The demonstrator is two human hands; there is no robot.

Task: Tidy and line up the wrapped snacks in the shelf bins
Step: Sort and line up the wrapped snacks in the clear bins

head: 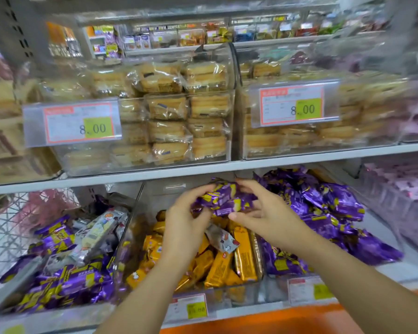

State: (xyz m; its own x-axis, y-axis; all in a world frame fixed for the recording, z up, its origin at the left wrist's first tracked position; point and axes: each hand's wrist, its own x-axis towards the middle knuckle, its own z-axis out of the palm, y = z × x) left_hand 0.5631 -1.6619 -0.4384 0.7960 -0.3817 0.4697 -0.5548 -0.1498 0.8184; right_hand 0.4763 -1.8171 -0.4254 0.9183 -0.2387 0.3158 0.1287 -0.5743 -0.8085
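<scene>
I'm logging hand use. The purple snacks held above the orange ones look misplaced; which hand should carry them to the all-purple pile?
Probably right. The right hand grips the purple snacks on the side nearest the all-purple pile, lying to its right; the left hand would have to reach across.

Bare left hand, bare right hand, slim fingers, forearms uncovered

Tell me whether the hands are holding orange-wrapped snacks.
No, the left hand and right hand grip purple-wrapped snacks above the orange-wrapped snacks.
</scene>
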